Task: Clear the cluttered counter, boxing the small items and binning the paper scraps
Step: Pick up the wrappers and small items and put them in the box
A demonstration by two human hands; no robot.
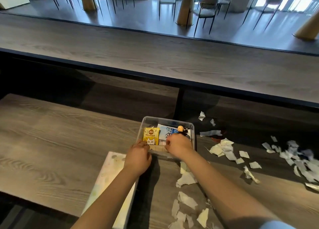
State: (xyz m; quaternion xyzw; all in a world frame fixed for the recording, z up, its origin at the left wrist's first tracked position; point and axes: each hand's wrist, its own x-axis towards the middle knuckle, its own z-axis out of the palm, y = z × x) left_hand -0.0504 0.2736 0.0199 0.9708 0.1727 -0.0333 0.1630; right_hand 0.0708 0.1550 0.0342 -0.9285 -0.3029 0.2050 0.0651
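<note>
Two hands at clear box [193,131]; left hand [138,157] grips near rim; right hand [178,146] curled inside, hold unclear; paper scraps [224,149] beside.

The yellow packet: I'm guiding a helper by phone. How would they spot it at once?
On the lower wooden counter stands a clear plastic box. The yellow packet lies in its left half. Unlike the blue-and-white packet beside it, it shows a white cartoon cat.

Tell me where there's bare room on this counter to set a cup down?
The lower counter left of the clear box, beyond the patterned sheet, is bare wood. So is the raised ledge behind. Right of the box and along the near edge, paper scraps crowd it.
</note>
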